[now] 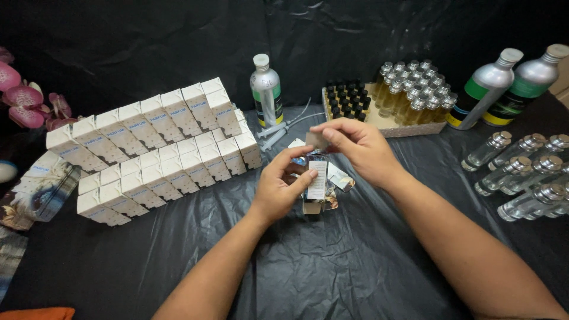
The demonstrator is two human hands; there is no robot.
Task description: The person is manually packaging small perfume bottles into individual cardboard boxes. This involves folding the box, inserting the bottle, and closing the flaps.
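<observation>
Two hands work on a small box above the middle of the desk.

The left hand (283,188) grips a small box (316,182) around its side, with the thumb pressed on the pale front face. The right hand (355,148) pinches the top flap (316,140) between fingertips. The box stands about upright, its long axis from 6 to 12 o'clock, the open end to 12. It looks like light, thin card that dents easily, so I think the side walls are the better place to hold. Rows of white boxes (160,148) lie at 9 o'clock on the black sheet (332,261), and clear bottles (521,175) at 3 o'clock.
</observation>
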